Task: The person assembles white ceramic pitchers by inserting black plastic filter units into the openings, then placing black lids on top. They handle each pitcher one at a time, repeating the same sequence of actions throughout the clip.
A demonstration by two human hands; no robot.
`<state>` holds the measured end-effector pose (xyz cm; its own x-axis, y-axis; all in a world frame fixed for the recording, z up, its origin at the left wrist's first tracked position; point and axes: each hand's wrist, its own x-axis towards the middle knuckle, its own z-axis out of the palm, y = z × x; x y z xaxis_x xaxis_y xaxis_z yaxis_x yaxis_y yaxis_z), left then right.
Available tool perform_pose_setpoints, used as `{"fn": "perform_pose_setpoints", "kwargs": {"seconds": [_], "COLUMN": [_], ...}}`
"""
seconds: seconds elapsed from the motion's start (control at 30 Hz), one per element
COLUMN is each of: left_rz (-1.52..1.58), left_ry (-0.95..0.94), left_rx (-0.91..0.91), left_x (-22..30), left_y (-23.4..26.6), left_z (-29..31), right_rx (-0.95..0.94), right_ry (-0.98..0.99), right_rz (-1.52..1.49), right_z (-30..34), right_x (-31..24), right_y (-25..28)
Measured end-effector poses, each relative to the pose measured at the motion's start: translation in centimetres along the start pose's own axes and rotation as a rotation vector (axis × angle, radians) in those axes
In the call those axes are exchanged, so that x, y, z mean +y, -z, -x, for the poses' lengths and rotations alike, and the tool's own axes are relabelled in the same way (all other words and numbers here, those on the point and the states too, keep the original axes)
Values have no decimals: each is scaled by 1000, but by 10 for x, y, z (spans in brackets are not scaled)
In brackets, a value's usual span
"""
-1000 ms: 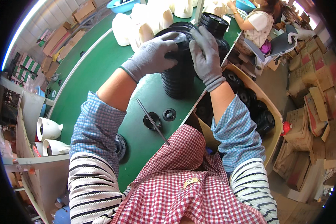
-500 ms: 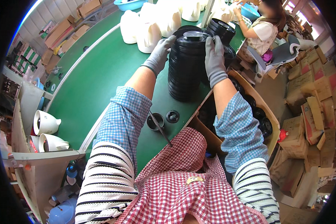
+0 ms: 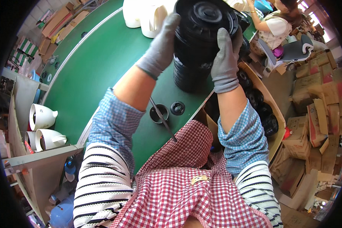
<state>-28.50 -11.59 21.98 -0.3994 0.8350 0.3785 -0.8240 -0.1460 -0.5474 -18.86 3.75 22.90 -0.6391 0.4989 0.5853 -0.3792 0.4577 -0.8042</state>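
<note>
My left hand (image 3: 160,49) and my right hand (image 3: 225,62), both in grey gloves, are closed round opposite sides of an upper stack of black plastic discs (image 3: 206,23). It is tilted, with its round top facing me. Below it a lower stack of the same discs (image 3: 190,78) stands on the green table (image 3: 114,60); whether the two stacks touch is hidden. Nearer to me, a black cup (image 3: 154,115) with a thin rod (image 3: 164,122) across it lies next to a small black round cap (image 3: 177,108).
White plastic housings (image 3: 135,13) stand at the table's far end, others (image 3: 43,117) at the left edge. To my right a cardboard box (image 3: 275,104) contains several black round parts. A co-worker (image 3: 279,28) sits beyond, beside a chair (image 3: 285,53); flattened cartons (image 3: 319,87) are piled at the right.
My hands have gripped the stack's upper part and raised it off the lower discs, tipping its top toward me. The view has shifted slightly.
</note>
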Motion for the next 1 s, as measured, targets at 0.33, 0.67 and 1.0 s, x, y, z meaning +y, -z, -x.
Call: {"fn": "perform_pose_setpoints", "kwargs": {"seconds": [0.33, 0.67, 1.0], "left_rz": [-1855, -1521, -2093], "left_ry": [-510, -607, -664], "left_rx": [247, 613, 928], "left_x": [87, 119, 96], "left_y": [-24, 49, 21], "left_z": [159, 144, 180], "right_rx": [-57, -84, -181], "right_ry": [-290, -734, -976], "right_rz": [-577, -510, -578], "right_z": [116, 127, 141], "right_x": [-4, 36, 18], "right_y": [-132, -128, -82]}}
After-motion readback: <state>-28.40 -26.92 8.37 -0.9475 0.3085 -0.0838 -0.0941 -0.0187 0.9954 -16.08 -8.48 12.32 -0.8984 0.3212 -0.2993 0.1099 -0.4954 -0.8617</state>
